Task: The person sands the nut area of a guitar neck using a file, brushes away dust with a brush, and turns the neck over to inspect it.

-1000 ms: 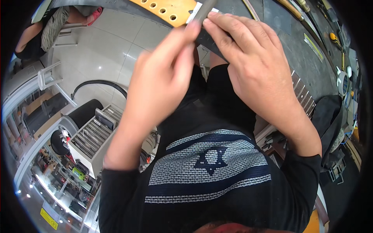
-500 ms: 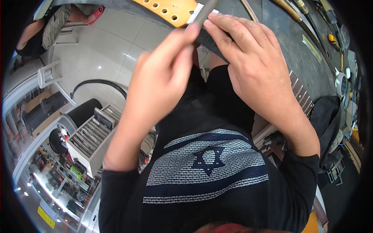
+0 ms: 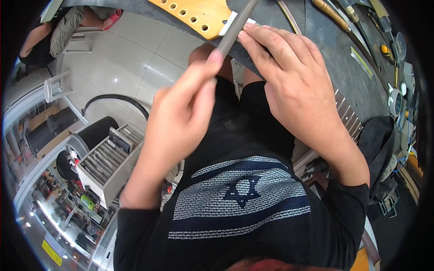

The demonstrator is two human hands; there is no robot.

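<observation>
A long grey file [image 3: 235, 31] slants up and away from my left hand [image 3: 181, 108], whose thumb and fingers are closed round its near end; that hand is slightly blurred. Under the file lies a white piece [image 3: 227, 26], beside the amber wooden guitar headstock [image 3: 192, 14] with its row of round tuner holes. My right hand [image 3: 294, 67] rests just right of the file, fingers close together and bent down, the fingertips at the white piece's right end. What those fingertips pinch or press is hidden.
The dark grey workbench [image 3: 316, 54] carries a wooden-handled tool [image 3: 332, 13], more hand tools and a yellow-edged strip [image 3: 361, 61]. A fretted neck [image 3: 348, 108] lies by my right forearm. At left are a metal rack of bars [image 3: 106, 158], a glass case [image 3: 58, 221] and a seated person [image 3: 63, 36].
My left hand has drawn back toward me and a little left with the file, baring more of its length. My right hand has stayed nearly in place.
</observation>
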